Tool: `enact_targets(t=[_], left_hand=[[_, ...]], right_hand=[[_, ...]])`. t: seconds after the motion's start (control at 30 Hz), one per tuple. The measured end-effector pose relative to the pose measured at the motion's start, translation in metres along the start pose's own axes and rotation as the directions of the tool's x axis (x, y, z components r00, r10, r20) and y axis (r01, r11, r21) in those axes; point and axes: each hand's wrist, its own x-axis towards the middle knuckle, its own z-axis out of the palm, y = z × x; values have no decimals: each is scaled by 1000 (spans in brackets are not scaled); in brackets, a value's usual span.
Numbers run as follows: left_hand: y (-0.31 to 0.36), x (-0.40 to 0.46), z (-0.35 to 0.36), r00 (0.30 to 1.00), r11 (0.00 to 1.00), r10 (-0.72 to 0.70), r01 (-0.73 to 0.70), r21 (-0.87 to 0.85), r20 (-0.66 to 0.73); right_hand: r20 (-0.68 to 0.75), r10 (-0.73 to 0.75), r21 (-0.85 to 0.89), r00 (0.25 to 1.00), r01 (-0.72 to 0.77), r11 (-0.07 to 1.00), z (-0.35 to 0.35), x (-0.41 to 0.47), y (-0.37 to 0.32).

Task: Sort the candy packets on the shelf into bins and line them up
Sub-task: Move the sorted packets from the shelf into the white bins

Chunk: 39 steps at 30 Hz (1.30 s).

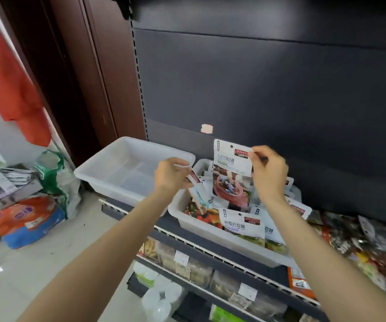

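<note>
The white candy packet with a picture of a pink bowl (231, 169), held up by its top corner, says 巧克力味奶糖 in dark letters. The white packet standing at the front of the clear plastic bin (242, 225) says 树莓形软糖. Other labels are too blurry to read.

shelf (210, 249), two bins (108, 177), loose packets (350, 235)

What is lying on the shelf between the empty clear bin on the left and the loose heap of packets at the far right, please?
In the head view, a second clear bin stands there, filled with candy packets, between the empty bin and the loose heap.
</note>
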Motion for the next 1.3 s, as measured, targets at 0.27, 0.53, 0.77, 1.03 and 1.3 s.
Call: enact_targets(t=[0.27,0.53,0.77,1.03,1.3], left_hand=[[-30,28,31,948,999,32,-44,31,316],[-43,35,41,756,925,110,-316,212,645],[-54,48,44,798,785,124,-443,434,589],[-29,73,31,817,690,241,-524,499,524],[-43,84,37,724,524,116,-626,577,680]], right_hand=[[-115,104,-70,988,-113,991,1,-16,9],[-145,141,-120,979,-159,980,1,-9,26],[-124,145,-150,982,-163,975,2,-5,37],[-115,80,-133,990,-95,987,4,8,36],[-14,92,-96,996,-93,991,16,3,25]])
